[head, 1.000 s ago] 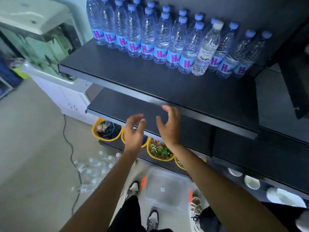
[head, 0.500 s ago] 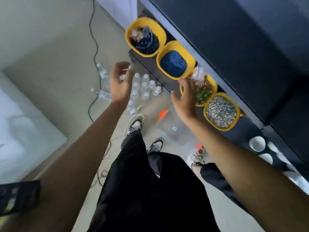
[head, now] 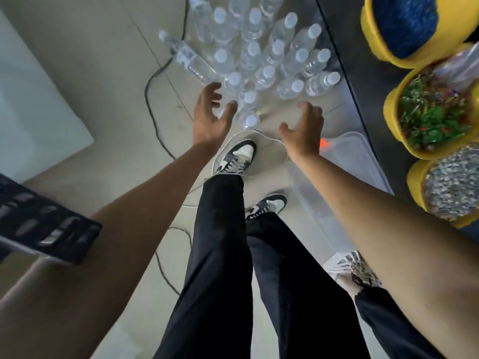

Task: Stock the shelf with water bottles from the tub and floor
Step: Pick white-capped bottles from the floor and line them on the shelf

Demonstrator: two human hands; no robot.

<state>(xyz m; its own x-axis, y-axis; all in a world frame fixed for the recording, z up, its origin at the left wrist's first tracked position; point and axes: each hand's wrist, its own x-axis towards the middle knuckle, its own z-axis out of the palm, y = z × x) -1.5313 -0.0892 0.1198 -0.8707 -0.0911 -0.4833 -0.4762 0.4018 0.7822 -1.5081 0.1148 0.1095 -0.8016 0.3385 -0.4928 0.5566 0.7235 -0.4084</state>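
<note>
Left hand [head: 210, 114] and right hand [head: 303, 132] lowered over bottles [head: 251, 52].

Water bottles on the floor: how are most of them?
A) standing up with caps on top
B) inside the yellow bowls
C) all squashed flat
A: the water bottles stand bunched on the floor with pale caps facing up; just one bottle at the left edge lies on its side.

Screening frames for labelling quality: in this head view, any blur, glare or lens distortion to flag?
Head view: motion blur smears the dark patterned sleeve at the left edge; head view: the water bottles look soft; head view: wide-angle stretch enlarges the forearms toward the bottom corners; head view: even light, faint sheen on the clear tub, no harsh shadows.
</note>
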